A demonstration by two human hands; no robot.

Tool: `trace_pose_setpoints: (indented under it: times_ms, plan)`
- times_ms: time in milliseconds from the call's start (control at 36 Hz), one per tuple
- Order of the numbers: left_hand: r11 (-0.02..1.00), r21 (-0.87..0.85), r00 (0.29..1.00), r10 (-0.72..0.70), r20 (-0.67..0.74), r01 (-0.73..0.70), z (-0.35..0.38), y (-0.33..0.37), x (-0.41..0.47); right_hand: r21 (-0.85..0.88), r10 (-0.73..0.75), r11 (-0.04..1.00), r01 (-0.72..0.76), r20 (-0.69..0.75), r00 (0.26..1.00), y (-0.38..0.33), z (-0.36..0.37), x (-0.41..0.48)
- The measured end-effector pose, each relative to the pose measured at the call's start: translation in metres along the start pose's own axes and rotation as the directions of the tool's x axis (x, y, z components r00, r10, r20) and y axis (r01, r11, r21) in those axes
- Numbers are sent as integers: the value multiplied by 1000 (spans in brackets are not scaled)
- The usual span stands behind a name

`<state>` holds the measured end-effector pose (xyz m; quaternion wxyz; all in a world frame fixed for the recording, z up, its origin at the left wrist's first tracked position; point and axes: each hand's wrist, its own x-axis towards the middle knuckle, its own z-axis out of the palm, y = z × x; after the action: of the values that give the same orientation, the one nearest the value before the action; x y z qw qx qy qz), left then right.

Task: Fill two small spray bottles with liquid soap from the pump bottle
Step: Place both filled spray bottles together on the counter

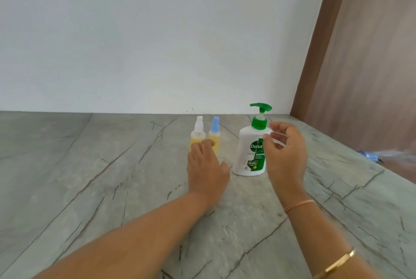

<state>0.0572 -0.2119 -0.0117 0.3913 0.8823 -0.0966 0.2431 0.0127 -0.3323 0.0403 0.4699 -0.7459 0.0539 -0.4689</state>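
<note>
**Green pump, two yellow-filled sprayers near the desk's far edge**

Green-capped and white-bodied, the pump bottle [248, 150] stands upright near the far edge of the grey veined stone desk [90, 177], toward its far right corner. Its long axis is vertical and its spout points left, toward the sprayers. The label faces the camera and reads "Dettol", "ORIGINAL" and "99.99%"; the smaller print is too fine to read.

Left of it, apart from it, the white-topped spray bottle [198, 131] and the blue-topped spray bottle [215, 131] stand upright side by side, both holding yellow liquid, both with tops on.

The left hand [207, 168] lies palm down with relaxed fingers in front of the sprayers' lower halves; whether it touches them cannot be told. The right hand [287, 155] hovers at the pump bottle's right side, fingers loosely curved and holding nothing; whether its thumb touches the label cannot be told. That arm wears a thin thread band [298, 205] and a gold bangle [337, 264].

A white wall [157, 42] runs along the far edge and a brown wooden panel [364, 76] rises at the far right corner. Bare stone stretches wide to the left and toward the near edge. The right edge runs diagonally close behind the right hand.
</note>
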Motion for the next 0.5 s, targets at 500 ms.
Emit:
trace_pose_setpoints:
  times_ms: [500]
  plan:
    - [980,-97,975,-160,153,176,-27,-52,47,-142,318,948,-285,457,831,-1,106,-7]
